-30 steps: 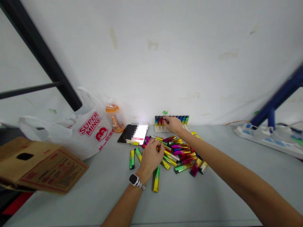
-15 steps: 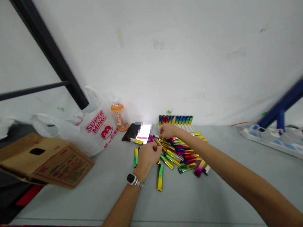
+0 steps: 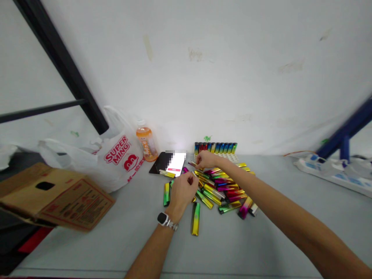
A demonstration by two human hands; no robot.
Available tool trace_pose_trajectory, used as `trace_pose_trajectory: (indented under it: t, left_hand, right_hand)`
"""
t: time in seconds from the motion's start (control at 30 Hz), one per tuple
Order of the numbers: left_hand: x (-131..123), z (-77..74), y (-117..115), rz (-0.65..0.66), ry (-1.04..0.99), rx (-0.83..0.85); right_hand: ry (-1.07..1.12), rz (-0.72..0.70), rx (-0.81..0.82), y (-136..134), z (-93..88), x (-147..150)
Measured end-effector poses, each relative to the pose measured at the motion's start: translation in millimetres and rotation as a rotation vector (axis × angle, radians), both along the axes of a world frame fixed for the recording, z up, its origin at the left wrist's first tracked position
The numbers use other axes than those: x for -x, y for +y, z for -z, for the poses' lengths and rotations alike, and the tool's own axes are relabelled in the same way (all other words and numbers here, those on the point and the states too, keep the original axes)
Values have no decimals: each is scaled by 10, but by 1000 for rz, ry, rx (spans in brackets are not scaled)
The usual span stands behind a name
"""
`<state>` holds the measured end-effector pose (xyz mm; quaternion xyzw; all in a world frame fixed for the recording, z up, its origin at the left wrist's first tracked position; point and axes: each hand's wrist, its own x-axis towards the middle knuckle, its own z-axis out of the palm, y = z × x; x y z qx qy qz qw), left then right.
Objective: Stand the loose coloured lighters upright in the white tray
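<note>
Metallic lighters [image 3: 213,193] in yellow, green, red and purple lie in a loose pile on the grey table. At the pile's back left, my right hand [image 3: 205,159] is closed on a lighter [image 3: 192,164], whose silver end sticks out left of the fingers. My left hand [image 3: 185,188], with a watch on the wrist, is closed in a pinch at the pile's left edge; whatever lies between its fingertips is too small to name. Behind the right hand stands a white tray with holes [image 3: 232,158], bearing a row of upright lighters [image 3: 217,147] along its back. Single lighters [image 3: 195,219] lie around the left hand.
A tablet [image 3: 159,162] with a lit screen lies left of the pile, a lighter across its front edge. An orange drink bottle [image 3: 147,142], white plastic bag [image 3: 123,159] and cardboard box [image 3: 69,201] stand farther left. A power strip [image 3: 334,176] lies at right, against the wall.
The lighter's silver end by my right hand has shifted slightly up and now shows more clearly beside the fingers. Both hands otherwise stay nearly in place.
</note>
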<state>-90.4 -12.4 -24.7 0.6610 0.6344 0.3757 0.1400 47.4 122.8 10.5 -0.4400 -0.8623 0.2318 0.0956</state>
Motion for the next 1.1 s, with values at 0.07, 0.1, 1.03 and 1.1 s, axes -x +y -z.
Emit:
trace_pose_trajectory:
  t: [0.07,0.1,1.03,1.1]
  left_hand:
    - [-2,-17,21,-5,-78,-41]
    - [-8,-37,36,-14,-127,-63]
    - [-582,-115,125,348,-805,28]
    - [-620,-153,100,309,-853,94]
  right_hand:
    - [180,13,21,-104,5,-92]
    - [276,27,38,-170,12,-145]
    - [975,361,-79,-1045,319,-681]
    - [925,344,-109,-1051,333,-675]
